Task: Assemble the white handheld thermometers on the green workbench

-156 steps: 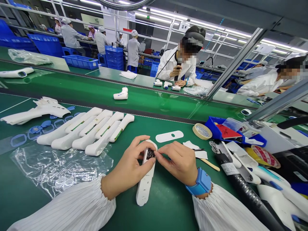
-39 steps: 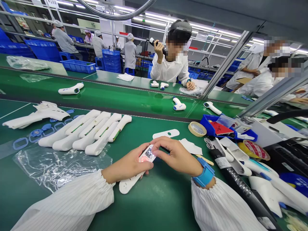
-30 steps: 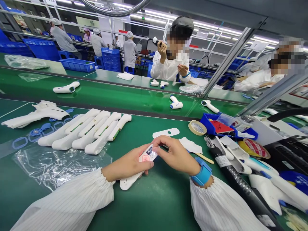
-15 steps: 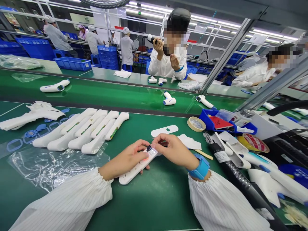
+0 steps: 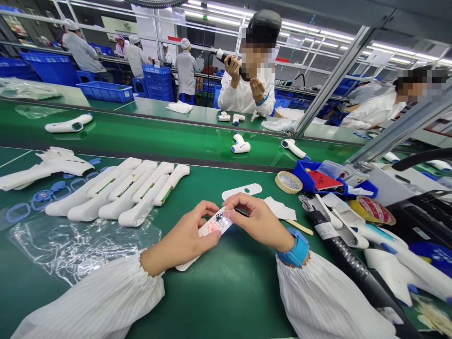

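Observation:
A long white panel (image 5: pixel 205 230) with a rounded near end lies slanted in my hands. It carries black marks near its far end and a red glowing spot. My left hand (image 5: pixel 185 238) is closed around its middle, thumb on top. At the far end, my right hand (image 5: pixel 252 216) is closed, thumb and fingertips pinched on the panel. Something dark shows beneath the right fingers; I cannot make out what it is. Just beyond lies a flat white plate (image 5: pixel 242 190) with an oval hole.
White thermometer housings (image 5: pixel 130 193) stand in a row at left, above a clear plastic bag (image 5: pixel 77 249). White thermometers (image 5: pixel 240 143) lie on the green conveyor (image 5: pixel 158 136). At right are a tape roll (image 5: pixel 288 182), a blue bin (image 5: pixel 303 172) and a black hose (image 5: pixel 342 254). A co-worker (image 5: pixel 247 89) sits opposite.
My left hand has shifted over the panel, its thumb now lower, exposing the red spot. My right hand has rolled slightly, showing something dark beneath it. Thermometers on the conveyor have moved left.

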The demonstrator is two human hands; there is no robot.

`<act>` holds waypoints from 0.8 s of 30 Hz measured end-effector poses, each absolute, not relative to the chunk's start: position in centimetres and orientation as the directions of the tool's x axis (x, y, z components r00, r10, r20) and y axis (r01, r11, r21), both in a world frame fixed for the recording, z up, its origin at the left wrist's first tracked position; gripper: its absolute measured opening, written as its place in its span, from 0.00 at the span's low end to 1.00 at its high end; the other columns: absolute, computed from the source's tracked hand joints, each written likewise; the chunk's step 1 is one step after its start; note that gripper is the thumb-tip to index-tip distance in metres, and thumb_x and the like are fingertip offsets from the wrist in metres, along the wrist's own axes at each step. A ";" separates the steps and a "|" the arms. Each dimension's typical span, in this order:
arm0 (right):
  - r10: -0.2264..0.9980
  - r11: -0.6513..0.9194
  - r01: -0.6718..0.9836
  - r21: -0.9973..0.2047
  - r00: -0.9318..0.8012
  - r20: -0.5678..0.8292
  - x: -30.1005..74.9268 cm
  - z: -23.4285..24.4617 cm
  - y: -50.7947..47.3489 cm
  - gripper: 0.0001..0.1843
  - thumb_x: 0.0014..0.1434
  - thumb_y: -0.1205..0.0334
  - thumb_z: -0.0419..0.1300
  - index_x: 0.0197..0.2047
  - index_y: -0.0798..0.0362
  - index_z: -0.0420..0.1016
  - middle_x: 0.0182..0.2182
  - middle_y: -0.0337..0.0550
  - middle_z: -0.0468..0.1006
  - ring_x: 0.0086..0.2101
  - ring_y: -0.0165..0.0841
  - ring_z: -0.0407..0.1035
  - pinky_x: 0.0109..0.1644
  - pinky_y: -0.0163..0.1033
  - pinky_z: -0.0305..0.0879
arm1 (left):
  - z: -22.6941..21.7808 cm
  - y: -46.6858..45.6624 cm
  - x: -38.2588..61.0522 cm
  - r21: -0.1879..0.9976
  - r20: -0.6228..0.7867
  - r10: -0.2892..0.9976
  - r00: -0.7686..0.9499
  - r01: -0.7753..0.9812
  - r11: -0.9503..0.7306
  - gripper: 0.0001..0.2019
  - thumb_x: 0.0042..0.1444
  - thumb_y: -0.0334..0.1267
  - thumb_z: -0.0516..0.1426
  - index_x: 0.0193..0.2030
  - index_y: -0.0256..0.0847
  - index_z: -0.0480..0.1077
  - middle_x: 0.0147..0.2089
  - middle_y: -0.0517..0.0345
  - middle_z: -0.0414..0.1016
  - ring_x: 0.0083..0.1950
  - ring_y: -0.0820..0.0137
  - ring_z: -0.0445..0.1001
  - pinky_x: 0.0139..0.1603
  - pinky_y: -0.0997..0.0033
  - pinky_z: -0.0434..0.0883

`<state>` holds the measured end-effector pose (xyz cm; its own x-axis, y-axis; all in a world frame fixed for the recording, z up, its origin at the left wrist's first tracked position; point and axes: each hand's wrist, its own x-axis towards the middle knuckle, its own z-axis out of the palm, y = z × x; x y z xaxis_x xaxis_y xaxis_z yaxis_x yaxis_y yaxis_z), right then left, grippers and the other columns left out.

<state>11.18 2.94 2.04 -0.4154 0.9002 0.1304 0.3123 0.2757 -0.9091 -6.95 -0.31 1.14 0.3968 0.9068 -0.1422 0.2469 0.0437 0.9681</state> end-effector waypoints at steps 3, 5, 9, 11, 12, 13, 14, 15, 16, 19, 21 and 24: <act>0.886 0.316 0.287 -0.904 -0.429 0.174 11.2 2.0 3.0 0.02 0.53 0.64 0.59 0.30 0.52 0.70 0.36 0.42 0.73 0.40 0.33 0.67 0.47 0.41 0.63 | 1.0 -0.4 -6.9 0.962 -0.115 0.921 0.372 0.274 0.010 0.15 0.51 0.36 0.54 0.47 0.45 0.59 0.44 0.57 0.67 0.36 0.71 0.69 0.35 0.72 0.66; 0.880 0.333 0.283 -0.900 -0.436 0.188 11.3 2.0 3.0 0.01 0.54 0.65 0.59 0.30 0.52 0.71 0.37 0.42 0.73 0.41 0.33 0.67 0.47 0.41 0.63 | 1.0 -0.5 -6.9 0.956 -0.113 0.924 0.366 0.295 0.000 0.15 0.52 0.36 0.54 0.47 0.45 0.58 0.38 0.59 0.68 0.33 0.72 0.68 0.31 0.73 0.64; 0.868 0.368 0.288 -0.884 -0.447 0.215 11.5 2.1 3.0 0.01 0.53 0.67 0.59 0.31 0.52 0.71 0.38 0.43 0.73 0.43 0.34 0.67 0.49 0.41 0.62 | 1.1 -0.5 -7.0 0.941 -0.117 0.926 0.360 0.337 -0.012 0.16 0.52 0.37 0.54 0.48 0.45 0.58 0.25 0.66 0.62 0.25 0.74 0.61 0.25 0.76 0.59; 0.862 0.384 0.291 -0.876 -0.453 0.228 11.5 2.2 3.0 0.02 0.53 0.67 0.59 0.31 0.52 0.71 0.39 0.43 0.73 0.44 0.34 0.66 0.49 0.42 0.61 | 1.1 -0.6 -7.0 0.937 -0.101 0.931 0.351 0.349 -0.030 0.16 0.52 0.37 0.54 0.48 0.46 0.58 0.24 0.67 0.61 0.24 0.75 0.60 0.24 0.77 0.57; 0.860 0.391 0.291 -0.873 -0.454 0.234 11.5 2.2 3.0 0.02 0.53 0.67 0.59 0.31 0.51 0.71 0.38 0.43 0.73 0.44 0.35 0.66 0.50 0.42 0.61 | 1.1 -0.6 -7.0 0.935 -0.090 0.933 0.348 0.353 -0.042 0.16 0.52 0.37 0.54 0.48 0.46 0.58 0.24 0.67 0.61 0.24 0.75 0.60 0.23 0.77 0.57; 0.859 0.395 0.292 -0.871 -0.453 0.237 11.5 2.2 3.0 0.02 0.53 0.67 0.59 0.31 0.51 0.72 0.38 0.43 0.74 0.44 0.35 0.66 0.50 0.43 0.61 | 1.1 -0.7 -7.0 0.933 -0.079 0.935 0.347 0.357 -0.054 0.16 0.52 0.37 0.54 0.48 0.46 0.58 0.24 0.67 0.61 0.25 0.75 0.60 0.23 0.77 0.57; 0.860 0.396 0.292 -0.871 -0.451 0.239 11.5 2.3 3.0 0.02 0.53 0.67 0.59 0.31 0.51 0.72 0.38 0.43 0.74 0.44 0.35 0.67 0.49 0.43 0.61 | 1.1 -0.7 -7.0 0.931 -0.073 0.935 0.347 0.359 -0.061 0.15 0.52 0.37 0.54 0.48 0.46 0.58 0.25 0.67 0.61 0.25 0.75 0.60 0.24 0.77 0.57; 0.861 0.395 0.293 -0.871 -0.448 0.240 11.4 2.3 2.9 0.02 0.53 0.67 0.59 0.31 0.51 0.72 0.38 0.43 0.74 0.44 0.35 0.67 0.49 0.43 0.62 | 1.1 -0.7 -7.0 0.931 -0.074 0.934 0.348 0.361 -0.061 0.15 0.52 0.37 0.54 0.48 0.46 0.58 0.25 0.67 0.61 0.25 0.75 0.60 0.24 0.77 0.57; 0.864 0.392 0.295 -0.871 -0.444 0.238 11.4 2.3 2.9 0.01 0.53 0.67 0.59 0.30 0.51 0.72 0.38 0.43 0.74 0.44 0.35 0.67 0.49 0.43 0.62 | 1.1 -0.6 -7.0 0.931 -0.081 0.933 0.350 0.361 -0.055 0.15 0.53 0.37 0.54 0.48 0.46 0.58 0.25 0.67 0.61 0.25 0.75 0.60 0.23 0.77 0.57; 0.875 0.373 0.302 -0.877 -0.430 0.224 11.3 2.2 2.9 0.01 0.53 0.67 0.59 0.30 0.52 0.72 0.38 0.43 0.74 0.43 0.34 0.67 0.48 0.42 0.62 | 1.1 -0.5 -7.0 0.935 -0.115 0.928 0.355 0.355 -0.020 0.16 0.53 0.38 0.53 0.48 0.46 0.57 0.25 0.67 0.61 0.24 0.75 0.60 0.23 0.77 0.56; 0.883 0.353 0.305 -0.884 -0.421 0.208 11.2 2.0 2.9 0.01 0.53 0.66 0.59 0.30 0.52 0.71 0.38 0.43 0.74 0.42 0.34 0.67 0.48 0.42 0.62 | 1.2 -0.4 -7.0 0.943 -0.127 0.926 0.355 0.333 0.001 0.15 0.53 0.37 0.54 0.47 0.45 0.57 0.30 0.65 0.65 0.26 0.75 0.62 0.25 0.77 0.58; 0.895 0.303 0.303 -0.904 -0.415 0.161 11.2 1.8 3.0 0.01 0.53 0.65 0.59 0.30 0.52 0.71 0.37 0.42 0.74 0.40 0.33 0.68 0.47 0.41 0.63 | 1.2 -0.2 -7.0 0.958 -0.147 0.914 0.377 0.284 0.037 0.14 0.52 0.35 0.54 0.46 0.45 0.58 0.43 0.59 0.66 0.32 0.75 0.66 0.28 0.76 0.61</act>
